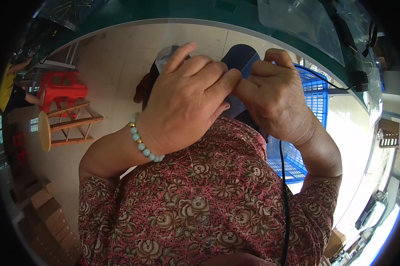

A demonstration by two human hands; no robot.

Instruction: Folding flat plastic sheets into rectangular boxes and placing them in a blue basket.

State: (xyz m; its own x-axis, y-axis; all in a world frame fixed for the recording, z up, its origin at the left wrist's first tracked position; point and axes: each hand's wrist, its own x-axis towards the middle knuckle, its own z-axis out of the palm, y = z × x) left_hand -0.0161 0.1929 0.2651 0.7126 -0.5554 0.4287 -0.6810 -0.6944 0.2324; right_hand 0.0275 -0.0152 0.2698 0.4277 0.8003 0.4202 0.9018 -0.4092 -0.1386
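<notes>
In front of my chest, my left hand (186,95) and my right hand (275,95) are raised with their fingertips meeting. The left hand is closed, its fingers curled and the little finger lifted away. My right hand is curled into a fist-like pinch against the left fingertips. Whatever lies between the fingers is too small or too hidden to make out. Beside the left fingers shows a pale, translucent patch (164,56), perhaps thin plastic. A beaded bracelet (140,142) circles my left wrist.
A green-topped table (200,11) with a pale edge crosses ahead, clear plastic sheeting (297,22) on its right. A blue plastic crate (314,88) stands to the right. Leftward are a red stool (64,88), a wooden stool (71,126), another person (16,88) and cardboard boxes (53,217). A black cable (285,199) hangs down my front.
</notes>
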